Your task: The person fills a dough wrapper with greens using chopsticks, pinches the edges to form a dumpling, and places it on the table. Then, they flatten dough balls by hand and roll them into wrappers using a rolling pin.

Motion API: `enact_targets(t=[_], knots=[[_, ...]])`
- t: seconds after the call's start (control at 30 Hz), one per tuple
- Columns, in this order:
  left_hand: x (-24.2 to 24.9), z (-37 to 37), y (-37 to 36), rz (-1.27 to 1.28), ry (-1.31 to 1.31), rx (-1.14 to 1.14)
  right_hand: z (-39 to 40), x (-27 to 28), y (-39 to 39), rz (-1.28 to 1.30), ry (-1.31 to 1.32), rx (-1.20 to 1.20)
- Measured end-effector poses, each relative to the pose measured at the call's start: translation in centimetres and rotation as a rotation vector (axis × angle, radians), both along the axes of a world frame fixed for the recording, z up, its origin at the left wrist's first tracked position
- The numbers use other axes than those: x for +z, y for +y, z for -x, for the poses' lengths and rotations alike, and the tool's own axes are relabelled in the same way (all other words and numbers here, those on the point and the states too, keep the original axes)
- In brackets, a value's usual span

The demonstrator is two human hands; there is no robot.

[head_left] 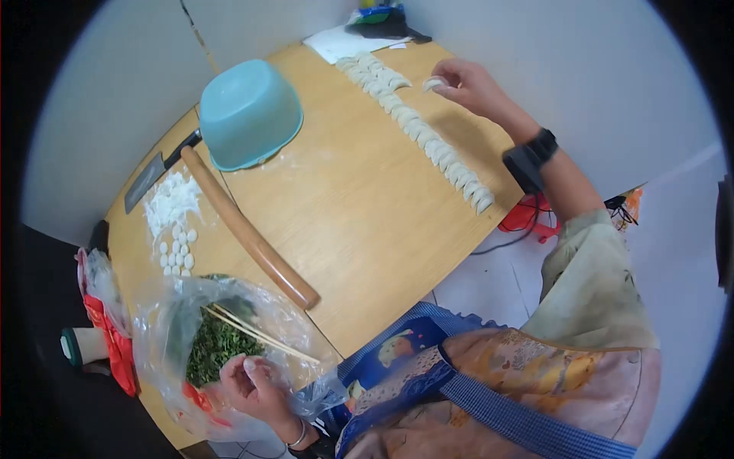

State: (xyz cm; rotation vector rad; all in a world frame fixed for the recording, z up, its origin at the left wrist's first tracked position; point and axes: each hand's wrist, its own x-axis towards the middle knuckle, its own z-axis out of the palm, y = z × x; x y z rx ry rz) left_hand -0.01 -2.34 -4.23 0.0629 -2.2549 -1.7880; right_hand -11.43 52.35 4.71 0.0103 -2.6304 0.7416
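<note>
My right hand (pixel 464 84), at the upper right over the table, pinches a white dumpling (pixel 434 83) beside the far end of the long rows of dumplings (pixel 417 128). Near the table's front edge, my left hand (pixel 256 385) is raised with curled fingers over the rim of a clear plastic bag (pixel 160 329); whether anything is between those fingers is too small to tell. Chopped greens (pixel 216 348) fill the bag, and a pair of chopsticks (pixel 260 334) lies across them.
A rolling pin (pixel 248 229) lies left of centre. Beyond it stands an upturned blue basin (pixel 248 111). A cleaver (pixel 145 182), white flour (pixel 172 203) and several small dough pieces (pixel 177 251) are at the left. A white cloth (pixel 336 44) lies at the far edge.
</note>
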Motion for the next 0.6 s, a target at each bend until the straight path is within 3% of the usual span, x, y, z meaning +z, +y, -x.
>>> enact_targets(t=[0.27, 0.6], knots=[[-0.3, 0.4, -0.1, 0.036, 0.003, -0.007, 6.0, -5.4, 2.1, -0.124, -0.099, -0.033], [-0.3, 0.5, 0.3, 0.084, 0.003, 0.021, 6.5, -7.0, 2.7, -0.027, -0.041, -0.05]])
